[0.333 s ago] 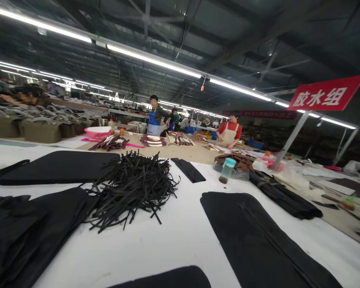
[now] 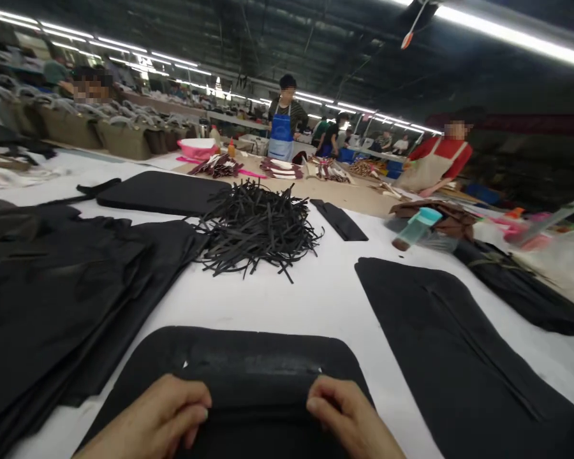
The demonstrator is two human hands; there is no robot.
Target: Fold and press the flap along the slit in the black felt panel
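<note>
Head view: left hand (image 2: 159, 417) and right hand (image 2: 348, 417) low at the near edge, well apart from each other, both laid on a black panel (image 2: 249, 357) with rounded corners. Fingers of each hand curled close together, tips pressed against a raised band across the panel; cannot tell whether anything is pinched beneath them. Panel flat on the white table (image 2: 310, 296), directly in front, its far edge towards the middle of the table.

Just left of the panel, a thick stack of black fabric (image 2: 52, 293), spread wide and partly overlapping. To the right, apart across a strip of bare table, a second long black panel (image 2: 459, 344).

Farther out, centre: a loose pile of black strips (image 2: 258, 229). Beside it on the right, a small black piece (image 2: 339, 220); behind it on the left, another flat black sheet (image 2: 162, 191). Near the right, a tilted bottle with a teal cap (image 2: 415, 228).

At the far benches: a person in a blue apron (image 2: 282, 131), a person in a red top and beige apron (image 2: 435, 162), a pink basin (image 2: 197, 148), a row of tan bags (image 2: 119, 137).
</note>
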